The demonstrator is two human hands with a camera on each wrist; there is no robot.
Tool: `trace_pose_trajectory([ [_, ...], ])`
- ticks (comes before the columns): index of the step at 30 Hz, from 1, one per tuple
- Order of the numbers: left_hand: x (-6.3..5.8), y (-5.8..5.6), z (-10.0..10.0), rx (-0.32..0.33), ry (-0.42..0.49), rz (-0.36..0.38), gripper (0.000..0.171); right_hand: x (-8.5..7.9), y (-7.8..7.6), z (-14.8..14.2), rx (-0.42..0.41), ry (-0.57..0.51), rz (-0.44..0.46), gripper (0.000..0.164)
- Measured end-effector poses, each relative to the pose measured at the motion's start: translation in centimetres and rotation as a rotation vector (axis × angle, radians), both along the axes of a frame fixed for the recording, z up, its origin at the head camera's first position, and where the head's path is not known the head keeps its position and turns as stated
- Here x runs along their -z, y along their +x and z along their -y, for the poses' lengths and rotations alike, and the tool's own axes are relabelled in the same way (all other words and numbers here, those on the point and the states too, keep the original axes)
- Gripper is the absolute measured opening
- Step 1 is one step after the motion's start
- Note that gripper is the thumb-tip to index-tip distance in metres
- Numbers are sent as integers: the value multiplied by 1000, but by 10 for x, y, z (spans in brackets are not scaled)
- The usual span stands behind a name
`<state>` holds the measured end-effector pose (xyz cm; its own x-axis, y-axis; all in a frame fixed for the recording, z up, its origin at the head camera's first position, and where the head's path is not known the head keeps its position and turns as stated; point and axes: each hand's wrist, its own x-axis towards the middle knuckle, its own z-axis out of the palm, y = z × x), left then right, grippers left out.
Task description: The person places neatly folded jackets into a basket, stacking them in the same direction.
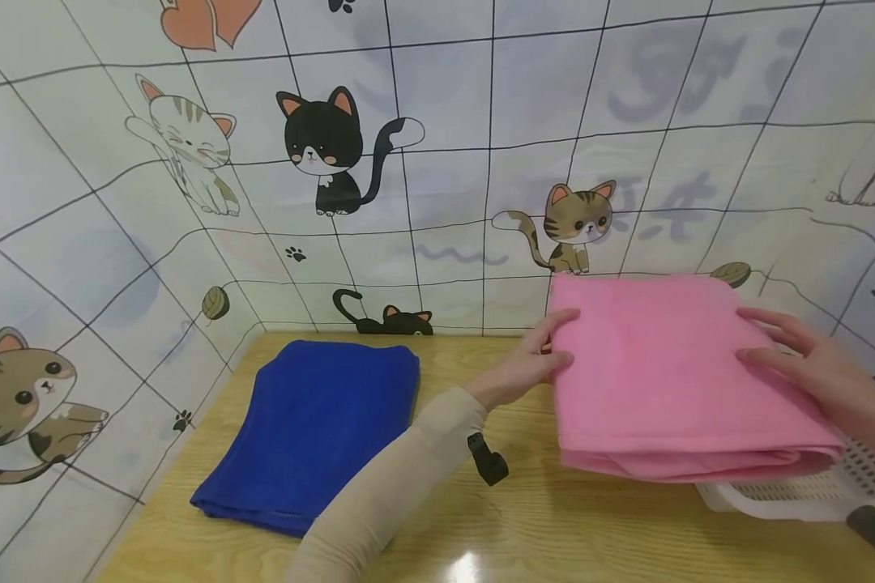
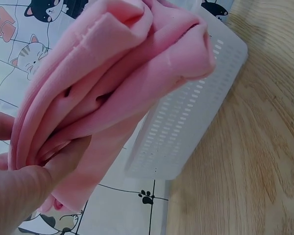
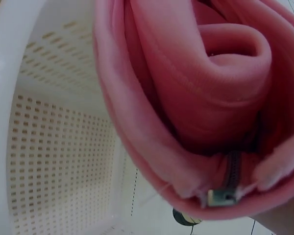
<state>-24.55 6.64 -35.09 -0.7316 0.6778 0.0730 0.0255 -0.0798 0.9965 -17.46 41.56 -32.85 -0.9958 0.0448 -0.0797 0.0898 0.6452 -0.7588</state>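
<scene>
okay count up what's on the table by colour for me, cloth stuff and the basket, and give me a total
Pink folded cloth: 1, held at both sides by the left hand and right hand
Blue folded cloth: 1
White perforated basket: 1
Total: 3

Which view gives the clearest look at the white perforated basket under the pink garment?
The left wrist view: the basket shows a whole perforated wall and a rounded corner below the folded pink garment. The right wrist view shows only its inside walls up close. The head view shows just a corner poking out from under the garment.
</scene>
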Motion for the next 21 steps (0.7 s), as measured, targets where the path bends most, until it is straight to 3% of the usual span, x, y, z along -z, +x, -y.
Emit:
trace_pose_trajectory([
  [10, 3, 0, -17, 25, -7, -24, 61, -2, 1, -16, -20, -8, -38, 68],
  [21, -1, 7, -43, 11, 55, 6, 62, -4, -2, -44, -3, 93, -69, 70],
])
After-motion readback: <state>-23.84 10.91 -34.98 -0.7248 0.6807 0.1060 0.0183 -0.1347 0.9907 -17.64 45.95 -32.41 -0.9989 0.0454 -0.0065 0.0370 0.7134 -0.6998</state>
